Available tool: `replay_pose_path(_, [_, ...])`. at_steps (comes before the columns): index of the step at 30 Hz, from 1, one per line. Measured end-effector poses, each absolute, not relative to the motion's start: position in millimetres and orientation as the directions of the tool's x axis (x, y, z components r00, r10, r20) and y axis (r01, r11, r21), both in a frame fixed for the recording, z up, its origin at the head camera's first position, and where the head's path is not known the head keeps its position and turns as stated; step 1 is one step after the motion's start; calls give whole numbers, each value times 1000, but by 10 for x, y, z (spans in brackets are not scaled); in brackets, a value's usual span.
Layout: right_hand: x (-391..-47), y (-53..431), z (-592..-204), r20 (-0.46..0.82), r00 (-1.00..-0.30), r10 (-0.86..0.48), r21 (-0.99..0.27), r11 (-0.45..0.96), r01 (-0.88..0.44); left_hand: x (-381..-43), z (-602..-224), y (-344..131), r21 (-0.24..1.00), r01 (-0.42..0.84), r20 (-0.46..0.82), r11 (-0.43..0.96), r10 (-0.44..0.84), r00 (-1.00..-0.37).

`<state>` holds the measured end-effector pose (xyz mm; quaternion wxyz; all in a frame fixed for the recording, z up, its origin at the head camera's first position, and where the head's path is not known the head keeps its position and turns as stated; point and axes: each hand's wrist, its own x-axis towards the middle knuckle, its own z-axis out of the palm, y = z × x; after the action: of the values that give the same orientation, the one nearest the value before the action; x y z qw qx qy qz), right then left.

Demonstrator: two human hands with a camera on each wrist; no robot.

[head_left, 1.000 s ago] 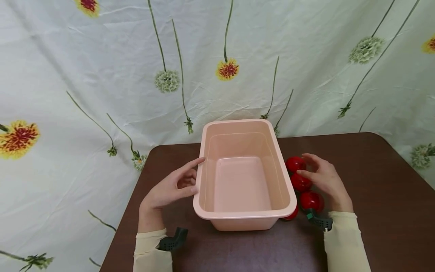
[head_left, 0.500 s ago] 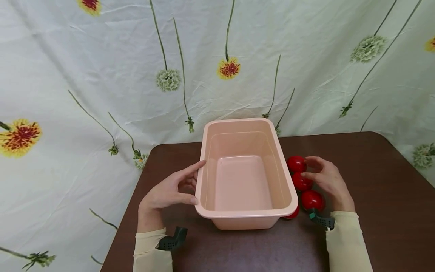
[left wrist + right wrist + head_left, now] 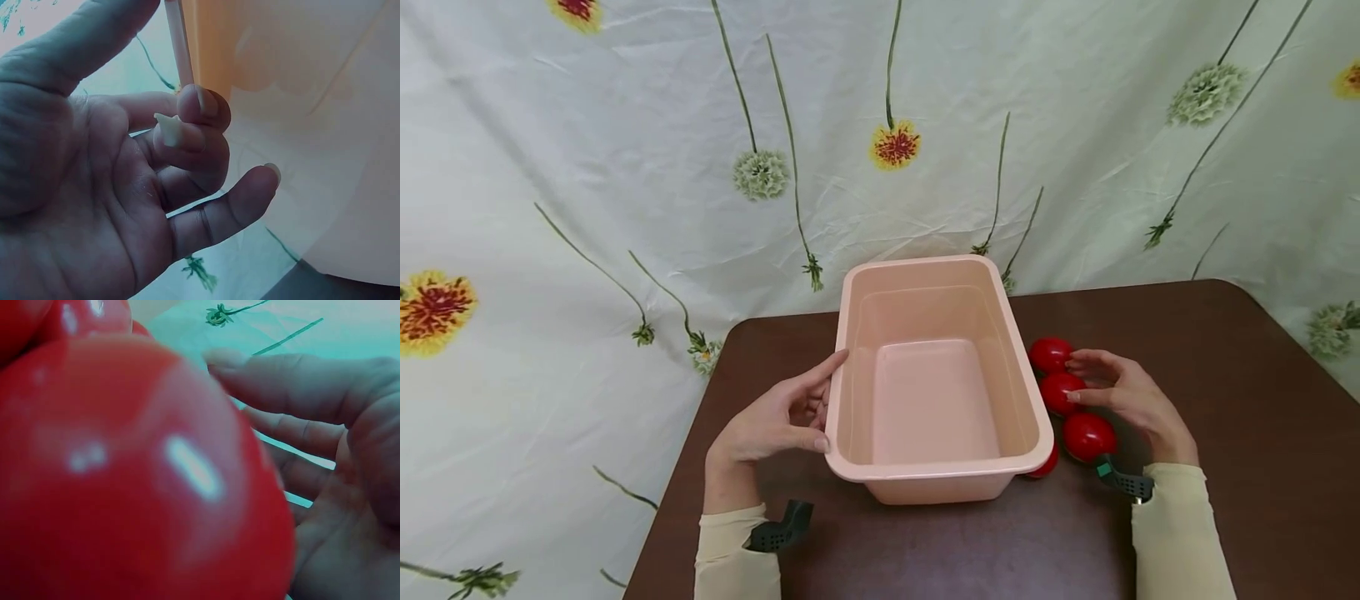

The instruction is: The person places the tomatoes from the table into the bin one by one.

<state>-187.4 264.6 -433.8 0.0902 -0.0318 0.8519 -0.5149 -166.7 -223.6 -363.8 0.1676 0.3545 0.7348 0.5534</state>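
On my feed the left hand (image 3: pixel 773 422) rests loose against the pink tub (image 3: pixel 936 472), right hand (image 3: pixel 1138 402) arched, relaxed, just beside the red balls (image 3: pixel 1057 392).

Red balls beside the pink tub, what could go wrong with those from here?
The red balls look round and smooth, so a nudge from the right hand close beside them might set one rolling across the table. The nearest ball, partly hidden by the pink tub, could be overlooked. A push from the left hand at the opposite side might slide the tub into them.
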Motion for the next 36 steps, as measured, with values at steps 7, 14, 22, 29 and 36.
replay_pose_path(7, [-1892, 2686, -4402, -155, -976, -156, -889, 453, 69, -1671, -3653, -2249, 929, 350, 173, 119, 696, -696])
replay_pose_path(14, [-1885, 2713, -4478, -198, -966, -164, -892, 438, 109, -1672, -3661, -2263, 930, 345, 166, 126, 694, -701])
replay_pose_path(22, [-1891, 2699, -4548, -197, -966, -171, -922, 366, 123, -1680, -3659, -2252, 937, 335, 170, 99, 709, -684])
replay_pose_path(29, [-1914, 2706, -4613, -212, -965, -155, -932, 329, 152, -1678, -3655, -2244, 944, 315, 158, 98, 703, -693])
replay_pose_path(36, [-1921, 2730, -4642, -220, -961, -168, -940, 301, 162, -1674, -3654, -2231, 950, 300, 157, 81, 709, -688])
